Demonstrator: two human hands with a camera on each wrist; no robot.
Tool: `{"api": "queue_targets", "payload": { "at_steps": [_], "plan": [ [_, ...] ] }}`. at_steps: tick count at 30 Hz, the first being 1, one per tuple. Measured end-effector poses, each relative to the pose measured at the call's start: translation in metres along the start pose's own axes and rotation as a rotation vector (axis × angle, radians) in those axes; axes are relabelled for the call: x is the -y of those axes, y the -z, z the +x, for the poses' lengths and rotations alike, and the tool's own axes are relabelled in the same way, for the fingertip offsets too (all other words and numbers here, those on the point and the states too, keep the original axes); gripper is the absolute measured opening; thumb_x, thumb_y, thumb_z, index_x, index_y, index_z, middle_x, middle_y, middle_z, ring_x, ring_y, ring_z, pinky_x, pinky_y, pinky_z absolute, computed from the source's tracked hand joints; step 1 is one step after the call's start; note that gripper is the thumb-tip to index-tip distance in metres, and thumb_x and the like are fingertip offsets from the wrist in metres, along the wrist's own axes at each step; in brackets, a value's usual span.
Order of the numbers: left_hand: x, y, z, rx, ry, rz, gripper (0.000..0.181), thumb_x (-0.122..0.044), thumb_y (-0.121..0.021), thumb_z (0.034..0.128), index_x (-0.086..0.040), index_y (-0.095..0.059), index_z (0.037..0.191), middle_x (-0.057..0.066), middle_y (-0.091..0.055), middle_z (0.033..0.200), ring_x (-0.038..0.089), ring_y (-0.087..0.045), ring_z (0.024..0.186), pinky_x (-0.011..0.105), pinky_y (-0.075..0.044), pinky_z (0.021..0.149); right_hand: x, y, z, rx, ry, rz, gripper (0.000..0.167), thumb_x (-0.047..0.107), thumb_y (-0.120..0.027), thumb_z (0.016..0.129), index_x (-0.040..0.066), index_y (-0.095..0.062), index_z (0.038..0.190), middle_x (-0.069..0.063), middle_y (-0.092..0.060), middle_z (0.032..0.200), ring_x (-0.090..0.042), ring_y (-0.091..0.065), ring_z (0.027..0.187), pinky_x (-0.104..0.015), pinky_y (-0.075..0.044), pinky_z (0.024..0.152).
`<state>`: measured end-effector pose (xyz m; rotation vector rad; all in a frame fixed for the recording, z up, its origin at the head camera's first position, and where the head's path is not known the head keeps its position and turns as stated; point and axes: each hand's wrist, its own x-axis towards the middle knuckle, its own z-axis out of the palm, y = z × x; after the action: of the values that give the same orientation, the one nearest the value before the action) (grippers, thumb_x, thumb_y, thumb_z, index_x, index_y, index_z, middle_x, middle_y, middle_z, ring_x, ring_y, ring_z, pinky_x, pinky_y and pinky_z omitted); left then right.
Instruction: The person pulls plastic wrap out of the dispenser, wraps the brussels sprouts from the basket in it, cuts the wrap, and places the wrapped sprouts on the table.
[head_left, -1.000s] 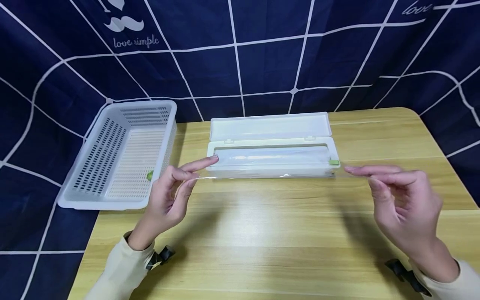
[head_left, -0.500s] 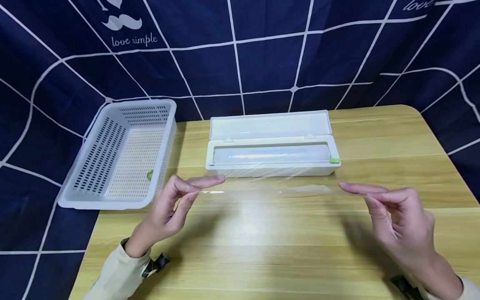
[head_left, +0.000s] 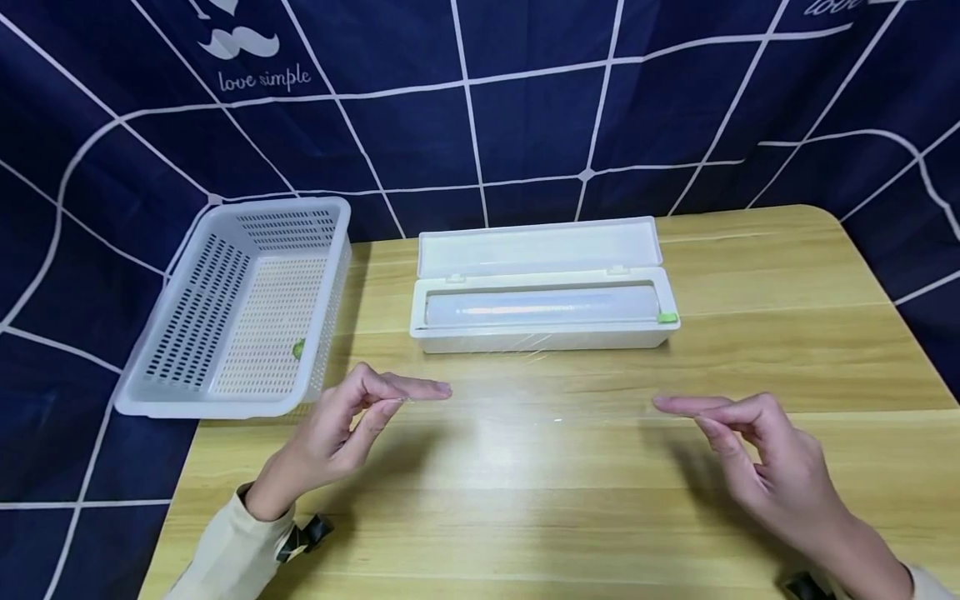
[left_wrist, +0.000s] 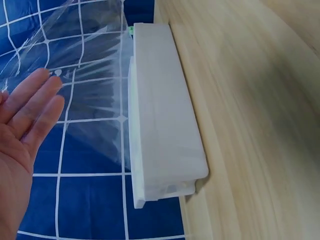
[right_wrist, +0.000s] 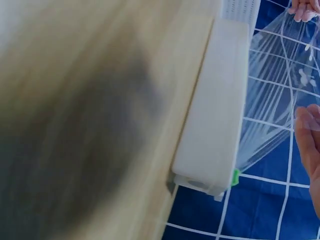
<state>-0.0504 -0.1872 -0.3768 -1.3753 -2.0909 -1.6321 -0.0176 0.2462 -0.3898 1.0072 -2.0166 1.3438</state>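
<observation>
Clear film [left_wrist: 95, 85] stretches from the white dispenser box [head_left: 547, 340] toward both hands; over the table it is barely visible. My left hand [head_left: 341, 429] pinches the film's left corner between thumb and fingers. At the right, my right hand [head_left: 772, 467] pinches the other corner, index finger pointing inward. The box stands with its lid [head_left: 538, 248] tipped back, a roll of film [head_left: 543, 307] inside and a green slider [head_left: 667, 317] at its right end. In the right wrist view the film [right_wrist: 272, 90] is gathered in creases.
A white perforated basket [head_left: 341, 275] stands at the left of the wooden table [head_left: 525, 525], with a small green item [head_left: 298, 348] in it. A dark blue cloth [head_left: 540, 125] with white lines hangs behind the table.
Both hands have moved toward the table's front edge, away from the box, drawing the film out further. My right hand has also shifted somewhat left.
</observation>
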Motion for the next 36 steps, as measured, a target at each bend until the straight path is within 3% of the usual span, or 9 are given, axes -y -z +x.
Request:
{"api": "queue_targets", "payload": {
  "at_steps": [3, 6, 8, 11, 15, 21, 27, 30, 36],
  "plan": [
    [0.000, 0.003, -0.002, 0.033, 0.044, 0.004, 0.020, -0.008, -0.043, 0.1180, 0.003, -0.050, 0.102, 0.020, -0.076, 0.128, 0.034, -0.070, 0.126, 0.017, -0.039, 0.058, -0.003, 0.000, -0.006, 0.056, -0.037, -0.059, 0.036, 0.017, -0.056, 0.116, -0.014, -0.056, 0.099, -0.014, -0.081, 0.113, -0.001, -0.072, 0.100, -0.004, -0.036, 0.064],
    [0.000, 0.004, -0.004, 0.055, 0.083, -0.007, 0.019, -0.008, -0.042, 0.1180, 0.000, -0.050, 0.103, 0.018, -0.076, 0.129, 0.035, -0.067, 0.131, 0.020, -0.045, 0.066, -0.005, -0.001, -0.010, 0.104, -0.078, -0.094, 0.037, 0.022, -0.055, 0.117, -0.011, -0.058, 0.099, -0.011, -0.081, 0.112, 0.008, -0.053, 0.071, -0.002, -0.034, 0.060],
    [0.000, 0.005, -0.005, 0.063, 0.088, -0.011, 0.017, -0.006, -0.042, 0.1177, 0.000, -0.051, 0.104, 0.019, -0.076, 0.129, 0.035, -0.068, 0.131, 0.022, -0.050, 0.074, -0.006, -0.003, -0.011, 0.130, -0.094, -0.092, 0.037, 0.023, -0.054, 0.117, -0.010, -0.058, 0.099, -0.010, -0.081, 0.112, 0.010, -0.039, 0.066, -0.004, -0.026, 0.053],
    [0.000, 0.005, -0.006, 0.068, 0.087, -0.012, 0.015, -0.004, -0.043, 0.1169, 0.000, -0.054, 0.108, 0.020, -0.075, 0.129, 0.035, -0.070, 0.127, 0.024, -0.054, 0.083, -0.008, -0.007, -0.012, 0.145, -0.091, -0.077, 0.036, 0.022, -0.054, 0.117, -0.009, -0.059, 0.100, -0.012, -0.081, 0.113, 0.007, -0.046, 0.064, -0.006, -0.026, 0.052],
    [-0.001, 0.005, -0.007, 0.088, 0.098, -0.005, 0.013, -0.001, -0.043, 0.1159, 0.000, -0.055, 0.110, 0.019, -0.075, 0.131, 0.036, -0.070, 0.126, 0.033, -0.057, 0.101, -0.011, -0.010, -0.015, 0.153, -0.078, -0.065, 0.036, 0.022, -0.054, 0.117, -0.009, -0.060, 0.101, -0.014, -0.081, 0.114, 0.007, -0.056, 0.070, -0.006, -0.027, 0.053],
    [-0.003, 0.001, -0.015, 0.197, 0.126, 0.094, 0.015, -0.007, -0.042, 0.1176, -0.006, -0.054, 0.108, 0.011, -0.075, 0.134, 0.034, -0.066, 0.133, 0.035, -0.051, 0.112, -0.017, -0.005, -0.025, 0.213, -0.075, -0.095, 0.038, 0.026, -0.051, 0.118, -0.007, -0.061, 0.103, -0.011, -0.081, 0.114, -0.001, -0.069, 0.120, -0.004, -0.037, 0.062],
    [-0.001, -0.010, -0.028, 0.318, 0.022, 0.269, 0.019, -0.014, -0.042, 0.1189, -0.006, -0.055, 0.108, 0.011, -0.072, 0.139, 0.034, -0.064, 0.135, 0.036, -0.053, 0.109, -0.019, 0.005, -0.036, 0.278, -0.103, -0.170, 0.039, 0.031, -0.047, 0.119, -0.001, -0.064, 0.105, -0.006, -0.081, 0.119, -0.001, -0.069, 0.119, -0.013, -0.042, 0.069],
    [0.003, -0.015, -0.036, 0.362, -0.025, 0.355, 0.021, -0.014, -0.041, 0.1190, -0.004, -0.056, 0.107, 0.011, -0.071, 0.140, 0.033, -0.065, 0.134, 0.042, -0.052, 0.111, -0.021, 0.008, -0.040, 0.306, -0.117, -0.179, 0.039, 0.033, -0.047, 0.119, 0.002, -0.064, 0.104, -0.005, -0.081, 0.120, -0.002, -0.069, 0.119, -0.009, -0.045, 0.076],
    [0.011, -0.021, -0.050, 0.452, -0.031, 0.501, 0.026, -0.015, -0.036, 0.1199, -0.005, -0.053, 0.103, 0.009, -0.070, 0.142, 0.029, -0.063, 0.138, 0.042, -0.049, 0.115, -0.027, 0.009, -0.049, 0.383, -0.117, -0.173, 0.037, 0.035, -0.045, 0.119, 0.008, -0.066, 0.106, -0.001, -0.080, 0.121, -0.003, -0.070, 0.120, -0.009, -0.048, 0.098]
  ]
}}
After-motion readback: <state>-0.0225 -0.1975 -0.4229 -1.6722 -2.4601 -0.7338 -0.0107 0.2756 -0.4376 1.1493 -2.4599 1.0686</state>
